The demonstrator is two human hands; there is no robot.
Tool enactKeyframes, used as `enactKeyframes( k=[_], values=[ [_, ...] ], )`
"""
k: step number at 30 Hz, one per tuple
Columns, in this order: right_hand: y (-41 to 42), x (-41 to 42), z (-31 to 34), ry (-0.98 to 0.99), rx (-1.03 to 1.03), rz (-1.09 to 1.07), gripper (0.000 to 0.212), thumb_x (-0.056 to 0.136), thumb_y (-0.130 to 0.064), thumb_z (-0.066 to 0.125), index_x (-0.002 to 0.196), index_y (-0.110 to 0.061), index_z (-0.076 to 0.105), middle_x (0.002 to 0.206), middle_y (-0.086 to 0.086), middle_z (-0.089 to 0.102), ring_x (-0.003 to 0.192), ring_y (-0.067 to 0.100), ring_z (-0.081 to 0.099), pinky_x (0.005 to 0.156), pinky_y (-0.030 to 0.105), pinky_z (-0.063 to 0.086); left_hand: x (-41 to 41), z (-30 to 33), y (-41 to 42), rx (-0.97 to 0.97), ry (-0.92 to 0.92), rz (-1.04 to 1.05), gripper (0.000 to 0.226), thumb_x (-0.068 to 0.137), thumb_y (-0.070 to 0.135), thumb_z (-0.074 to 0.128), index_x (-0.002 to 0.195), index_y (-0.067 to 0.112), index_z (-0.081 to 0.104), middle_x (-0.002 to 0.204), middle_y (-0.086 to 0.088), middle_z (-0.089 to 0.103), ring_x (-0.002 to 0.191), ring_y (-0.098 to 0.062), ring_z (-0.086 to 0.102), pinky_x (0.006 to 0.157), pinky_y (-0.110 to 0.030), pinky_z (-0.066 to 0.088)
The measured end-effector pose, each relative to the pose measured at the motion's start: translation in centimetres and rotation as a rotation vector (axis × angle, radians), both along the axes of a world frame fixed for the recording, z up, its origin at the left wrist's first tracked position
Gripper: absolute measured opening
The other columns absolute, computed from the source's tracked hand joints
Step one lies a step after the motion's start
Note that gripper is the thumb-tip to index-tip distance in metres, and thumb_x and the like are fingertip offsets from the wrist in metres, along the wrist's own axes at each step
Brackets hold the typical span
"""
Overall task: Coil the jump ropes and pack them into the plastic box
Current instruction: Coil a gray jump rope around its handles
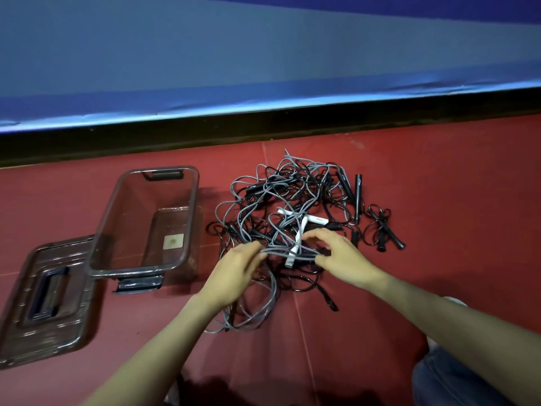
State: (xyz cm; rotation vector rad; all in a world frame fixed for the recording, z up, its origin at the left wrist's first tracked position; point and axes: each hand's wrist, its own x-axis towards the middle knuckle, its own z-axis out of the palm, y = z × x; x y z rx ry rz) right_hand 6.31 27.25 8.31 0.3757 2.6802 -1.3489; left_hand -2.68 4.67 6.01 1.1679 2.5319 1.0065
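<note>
A tangled heap of jump ropes [295, 197] lies on the red floor, grey and black cords mixed together, with white handles [304, 219] and black handles among them. My left hand [237, 272] grips a strand of grey cord [275, 251] at the heap's near left side. My right hand [341, 253] has curled fingers over the same grey strand near a white handle; its thumb pinches the cord. To the left stands the clear brown plastic box [190, 230], open and with no rope in it. A small coiled black rope [383, 227] lies apart on the right.
The box's lid [26, 323] lies flat on the floor left of the box, handle up. A black skirting strip [263, 124] and a blue wall run along the back. My knee in jeans [456, 379] shows at the bottom right.
</note>
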Motion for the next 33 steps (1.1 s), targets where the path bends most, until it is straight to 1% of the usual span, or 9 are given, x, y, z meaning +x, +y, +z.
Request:
enactKeyframes(
  k=[2,5,9,12,15,21,24,28,33],
  values=[
    [-0.1,-0.3,1.2,-0.034,-0.044,0.088,0.056,0.080,0.001,0.056,0.124,-0.034,0.057,0.126,-0.010,0.050,0.114,0.007,0.050,0.081,0.005,0.039,-0.5,1.9,0.5,0.067,0.002,-0.004,0.029,0.101,0.035,0.042,0.087,0.011,0.051,0.077,0.001,0.054,0.074,-0.014,0.050,0.070,-0.032,0.040],
    [-0.4,-0.9,2.0,-0.024,-0.079,0.133,0.051,0.083,-0.005,0.059,0.115,-0.045,0.056,0.122,-0.005,0.053,0.096,0.011,0.057,0.074,0.021,0.044,-0.8,5.0,1.3,0.169,0.022,-0.004,0.019,0.100,0.033,0.043,0.086,0.025,0.052,0.076,0.009,0.053,0.074,-0.005,0.052,0.070,-0.023,0.042],
    [-0.6,-1.9,2.5,0.131,-0.145,0.130,0.015,0.089,-0.012,0.065,0.092,-0.027,0.065,0.094,0.000,0.065,0.092,0.019,0.060,0.091,0.041,0.046,-0.3,8.6,2.2,0.345,-0.050,0.061,0.017,0.099,0.019,0.049,0.086,0.027,0.056,0.072,0.018,0.055,0.069,0.004,0.049,0.066,-0.011,0.035],
    [-0.5,-2.3,3.2,0.143,-0.194,0.151,0.012,0.092,-0.021,0.063,0.082,-0.025,0.060,0.084,-0.011,0.059,0.085,0.008,0.055,0.090,0.037,0.044,0.3,10.6,3.0,0.481,-0.202,0.133,0.022,0.100,0.011,0.048,0.085,0.021,0.060,0.068,0.023,0.056,0.065,0.005,0.047,0.064,-0.012,0.035],
    [-0.1,-2.6,4.0,0.127,-0.150,0.161,0.014,0.096,-0.025,0.058,0.083,-0.021,0.057,0.078,-0.006,0.054,0.070,0.009,0.048,0.070,0.031,0.041,-0.4,11.8,3.5,0.591,-0.333,0.193,0.022,0.101,0.011,0.047,0.085,0.009,0.061,0.068,0.014,0.053,0.065,-0.002,0.044,0.062,-0.017,0.036],
    [1.9,-5.5,9.9,0.184,0.105,0.143,0.022,0.100,-0.030,0.052,0.078,-0.027,0.056,0.067,-0.005,0.048,0.059,0.009,0.041,0.060,0.031,0.031,-5.5,14.9,3.4,0.616,-0.351,0.340,0.029,0.101,0.010,0.046,0.075,0.016,0.057,0.067,0.000,0.046,0.061,-0.008,0.040,0.057,-0.018,0.034],
    [1.8,-7.1,14.1,0.249,0.202,0.124,0.023,0.101,-0.027,0.051,0.081,-0.017,0.057,0.061,-0.007,0.046,0.049,0.002,0.037,0.051,0.021,0.026,-7.1,17.7,3.8,0.692,-0.347,0.374,0.030,0.101,0.010,0.044,0.075,0.013,0.059,0.066,0.001,0.048,0.057,-0.002,0.041,0.058,-0.017,0.035],
    [1.2,-8.7,18.0,0.324,0.252,0.074,0.025,0.102,-0.025,0.049,0.081,-0.012,0.053,0.065,-0.002,0.050,0.054,0.012,0.042,0.050,0.022,0.030,-7.5,21.1,4.5,0.866,-0.382,0.431,0.033,0.102,0.014,0.043,0.074,0.014,0.059,0.063,0.004,0.046,0.055,-0.004,0.038,0.055,-0.017,0.032],
    [0.3,-9.8,22.1,0.428,0.480,-0.053,0.022,0.103,-0.029,0.043,0.087,-0.014,0.045,0.076,0.005,0.054,0.079,0.034,0.053,0.066,0.043,0.040,-7.2,24.9,4.0,0.927,-0.312,0.463,0.034,0.103,0.016,0.042,0.072,0.014,0.057,0.065,0.001,0.044,0.058,-0.010,0.037,0.060,-0.024,0.030]
  ],
)
